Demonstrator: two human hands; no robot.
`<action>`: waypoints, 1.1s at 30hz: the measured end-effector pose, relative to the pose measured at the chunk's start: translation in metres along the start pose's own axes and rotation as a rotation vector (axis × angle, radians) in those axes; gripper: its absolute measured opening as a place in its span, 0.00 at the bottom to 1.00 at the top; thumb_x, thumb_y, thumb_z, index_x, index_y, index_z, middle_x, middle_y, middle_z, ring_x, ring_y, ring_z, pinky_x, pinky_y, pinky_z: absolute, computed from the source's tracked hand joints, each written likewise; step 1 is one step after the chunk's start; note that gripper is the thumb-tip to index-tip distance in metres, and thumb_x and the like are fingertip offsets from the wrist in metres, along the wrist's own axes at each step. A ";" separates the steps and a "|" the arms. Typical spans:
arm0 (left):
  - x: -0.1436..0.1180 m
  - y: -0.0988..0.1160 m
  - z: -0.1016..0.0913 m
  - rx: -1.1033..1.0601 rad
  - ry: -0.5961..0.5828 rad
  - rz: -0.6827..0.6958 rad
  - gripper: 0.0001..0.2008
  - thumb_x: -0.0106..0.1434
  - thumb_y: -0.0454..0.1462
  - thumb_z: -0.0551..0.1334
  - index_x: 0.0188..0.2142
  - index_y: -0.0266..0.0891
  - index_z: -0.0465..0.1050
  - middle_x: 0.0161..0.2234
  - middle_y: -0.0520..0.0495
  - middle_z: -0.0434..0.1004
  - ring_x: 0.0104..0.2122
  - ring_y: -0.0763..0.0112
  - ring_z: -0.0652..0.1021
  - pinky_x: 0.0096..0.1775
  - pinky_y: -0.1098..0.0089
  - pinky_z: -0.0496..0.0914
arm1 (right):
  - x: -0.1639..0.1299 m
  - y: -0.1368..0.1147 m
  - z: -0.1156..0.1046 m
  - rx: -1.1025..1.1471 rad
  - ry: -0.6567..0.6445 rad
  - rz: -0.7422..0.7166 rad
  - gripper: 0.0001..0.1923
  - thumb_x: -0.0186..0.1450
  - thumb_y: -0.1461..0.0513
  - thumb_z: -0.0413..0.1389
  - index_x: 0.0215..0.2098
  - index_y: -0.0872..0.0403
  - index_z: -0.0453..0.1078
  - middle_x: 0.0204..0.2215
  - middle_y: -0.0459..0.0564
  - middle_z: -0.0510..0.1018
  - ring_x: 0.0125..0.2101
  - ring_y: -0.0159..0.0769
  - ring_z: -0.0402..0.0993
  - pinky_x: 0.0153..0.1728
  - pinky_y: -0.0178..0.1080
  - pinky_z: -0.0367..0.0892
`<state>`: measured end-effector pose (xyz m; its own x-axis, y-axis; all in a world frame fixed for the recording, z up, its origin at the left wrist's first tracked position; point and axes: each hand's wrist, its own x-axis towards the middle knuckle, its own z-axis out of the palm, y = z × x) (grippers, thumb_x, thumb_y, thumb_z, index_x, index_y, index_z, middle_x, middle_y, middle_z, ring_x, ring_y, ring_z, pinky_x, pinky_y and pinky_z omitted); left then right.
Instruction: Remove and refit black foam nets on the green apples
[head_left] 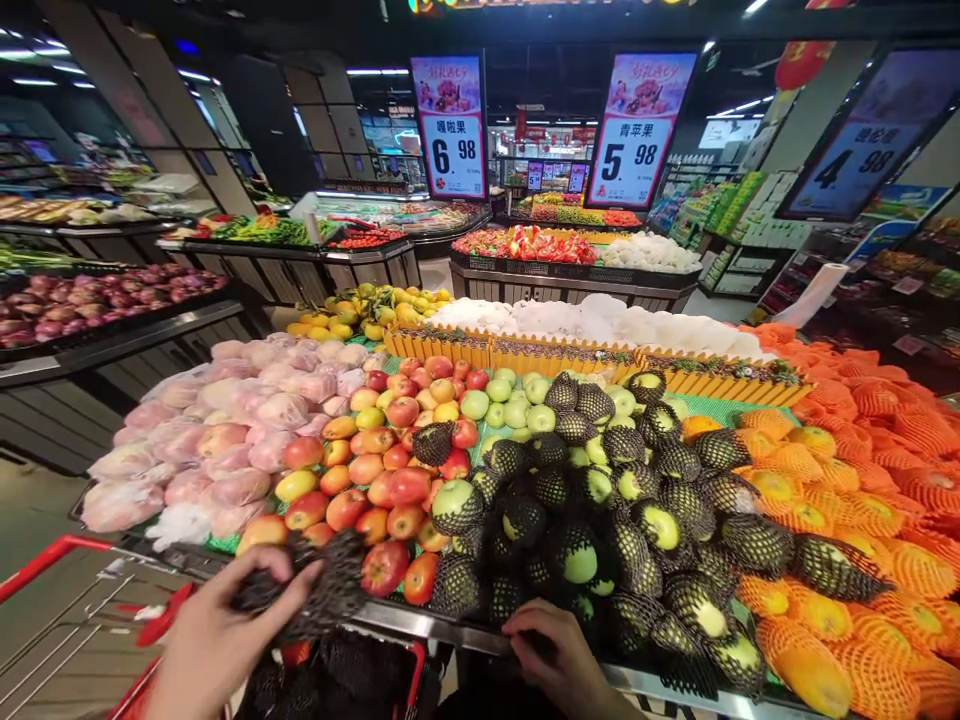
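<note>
My left hand [247,610] is closed round a bunch of black foam fruit nets [326,590], above the near edge of the fruit stand and beside the red apples [386,570]. My right hand [551,645] is at the metal front rail, its fingers curled together; what they hold, if anything, is hidden. Just beyond it lie green apples [580,562], many sleeved in black netting. A dark blur covers part of that pile. One bare green apple [456,507] rests at the border with the red ones.
A red-handled shopping cart [67,548] stands at the lower left, with dark netting below my hands. Wrapped pink fruit [217,440] lies left; orange-netted fruit [847,560] lies right. A small yellow fence [555,357] crosses the stand. Price screens [450,130] hang behind.
</note>
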<state>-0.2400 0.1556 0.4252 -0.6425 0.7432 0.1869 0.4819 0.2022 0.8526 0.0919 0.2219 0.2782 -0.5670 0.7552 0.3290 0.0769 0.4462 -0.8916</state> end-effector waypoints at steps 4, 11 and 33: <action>-0.044 0.038 0.120 -0.517 -0.326 -0.166 0.17 0.45 0.52 0.70 0.20 0.45 0.70 0.22 0.52 0.70 0.26 0.64 0.71 0.30 0.65 0.68 | 0.013 -0.010 -0.041 0.161 -0.050 0.066 0.17 0.69 0.53 0.57 0.55 0.45 0.72 0.47 0.52 0.82 0.43 0.39 0.80 0.45 0.43 0.78; -0.107 0.054 0.245 -0.921 -0.672 -0.511 0.29 0.51 0.61 0.68 0.41 0.42 0.80 0.43 0.43 0.82 0.48 0.53 0.77 0.53 0.56 0.70 | 0.017 0.001 -0.072 0.366 0.244 0.265 0.22 0.64 0.45 0.61 0.49 0.48 0.74 0.46 0.52 0.83 0.44 0.44 0.81 0.44 0.47 0.79; -0.067 0.023 0.215 -0.429 -0.936 0.464 0.09 0.54 0.30 0.64 0.31 0.40 0.65 0.36 0.47 0.72 0.36 0.67 0.72 0.40 0.67 0.66 | -0.018 0.008 -0.068 0.889 0.355 0.578 0.22 0.46 0.53 0.75 0.34 0.49 0.74 0.28 0.43 0.77 0.29 0.35 0.73 0.34 0.36 0.69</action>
<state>-0.0576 0.2476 0.3272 0.3315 0.9113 0.2441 0.1975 -0.3201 0.9266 0.1589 0.2448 0.2861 -0.3585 0.8955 -0.2638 -0.4410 -0.4115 -0.7976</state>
